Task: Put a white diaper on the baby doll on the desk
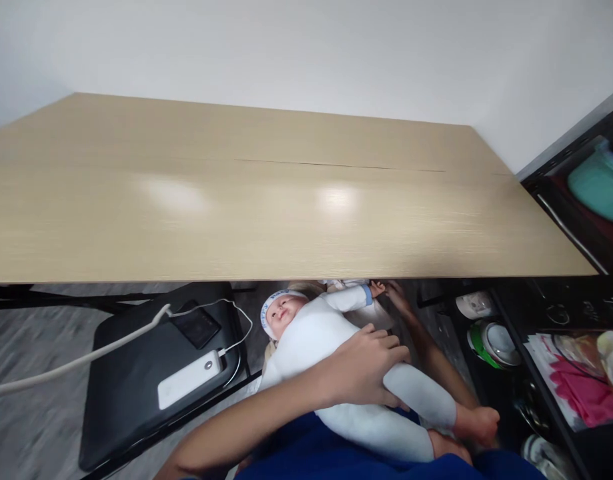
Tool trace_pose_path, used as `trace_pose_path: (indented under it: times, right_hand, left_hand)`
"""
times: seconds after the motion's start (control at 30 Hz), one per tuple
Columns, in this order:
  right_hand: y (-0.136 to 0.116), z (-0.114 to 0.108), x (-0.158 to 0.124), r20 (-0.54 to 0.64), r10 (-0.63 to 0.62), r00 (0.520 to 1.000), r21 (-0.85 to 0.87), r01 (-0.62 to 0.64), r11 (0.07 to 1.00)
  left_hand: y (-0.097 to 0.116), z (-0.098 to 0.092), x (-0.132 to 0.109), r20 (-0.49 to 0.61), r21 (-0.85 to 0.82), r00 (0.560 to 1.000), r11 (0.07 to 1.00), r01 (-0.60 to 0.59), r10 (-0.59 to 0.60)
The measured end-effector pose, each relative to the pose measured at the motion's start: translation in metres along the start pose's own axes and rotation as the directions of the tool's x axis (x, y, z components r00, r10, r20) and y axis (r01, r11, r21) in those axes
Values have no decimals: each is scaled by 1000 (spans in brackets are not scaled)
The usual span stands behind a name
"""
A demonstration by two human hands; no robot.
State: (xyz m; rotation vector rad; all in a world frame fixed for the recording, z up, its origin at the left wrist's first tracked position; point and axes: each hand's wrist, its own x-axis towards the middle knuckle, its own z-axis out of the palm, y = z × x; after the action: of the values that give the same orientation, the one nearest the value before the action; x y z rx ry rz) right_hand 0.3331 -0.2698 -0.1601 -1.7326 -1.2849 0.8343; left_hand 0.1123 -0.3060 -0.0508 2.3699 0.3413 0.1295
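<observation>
A baby doll (pixel 316 333) in a white suit with blue cuffs and a white cap lies face up across my lap, partly under the table edge. My left hand (pixel 366 363) is closed around the top of the doll's leg, its fingers curled over the thigh. Beyond the doll, my right hand (pixel 397 297) reaches below the table edge, close to the doll's small hand. The edge and blur hide most of its fingers, so what it touches cannot be made out. Something pale, perhaps a bag (pixel 376 315), lies behind the doll's arm.
A wooden table (pixel 266 220) spans the view above the doll. To the left, a black padded seat (pixel 131 373) carries a white power bank (pixel 190 380) with a cable and a dark flat object (pixel 195 325). A black shelf at right holds cans (pixel 493 343) and pink cloth (pixel 581 390).
</observation>
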Motion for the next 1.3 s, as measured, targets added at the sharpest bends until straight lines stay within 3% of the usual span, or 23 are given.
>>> trace_pose_path:
  times: [0.13,0.23,0.3,0.4,0.5,0.57,0.63,0.67,0.73,0.8,0.83,0.87,0.9,0.97,1.03,1.17,1.3]
  right_hand:
    - [18,-18,-16,-75,-6,997,5,7,1000]
    - [-2,-34,-44,-54,-142,988,-17,142,990]
    - [-24,-33,-54,96,-321,942,-69,328,942]
    - [-50,-14,-46,435,-433,790,-100,520,848]
    - [-57,14,-22,659,-316,683,-156,535,830]
    - [-55,26,-9,714,-219,665,-210,502,839]
    - [-56,31,-4,725,-169,668,-240,475,847]
    - [-58,31,-5,720,-165,674,-247,471,847]
    - [-65,28,-10,698,-185,692,-245,474,846]
    - [-73,25,-17,656,-220,722,-235,472,850]
    - [-77,24,-19,634,-237,736,-232,473,850]
    - [-80,25,-21,618,-248,746,-233,475,849]
    - [-84,26,-21,608,-255,752,-237,478,846]
    - [-90,29,-19,613,-257,748,-255,494,831]
    - [-99,30,-18,640,-257,724,-263,522,812]
    - [-123,15,-25,655,-291,697,-233,553,800]
    - [-147,-14,-41,575,-419,702,-117,578,808]
  left_hand:
    - [1,0,-1,14,71,998,995,-63,62]
    - [3,1,-1,28,120,995,988,-95,92]
    - [3,2,1,28,134,994,985,-105,102]
    - [3,3,1,20,128,994,986,-105,103]
    - [7,1,-7,-25,80,996,994,-79,81]
    - [10,0,-23,-125,-20,992,1000,-22,19]
    - [13,2,-52,-271,-139,956,987,78,-113]
    - [12,6,-71,-350,-186,915,972,144,-203]
    - [7,17,-112,-497,-253,767,914,318,-405]
    - [-4,33,-153,-580,-354,541,787,506,-609]
    - [-10,40,-170,-557,-425,439,696,579,-705]
    - [-15,46,-183,-487,-510,367,599,617,-793]
    - [-20,51,-193,-392,-592,329,509,625,-859]
    - [-26,55,-202,-224,-685,324,385,619,-919]
    - [-25,53,-201,-163,-700,359,365,615,-919]
    - [-9,42,-193,-223,-685,435,457,567,-873]
    - [15,24,-198,-345,-572,460,572,588,-818]
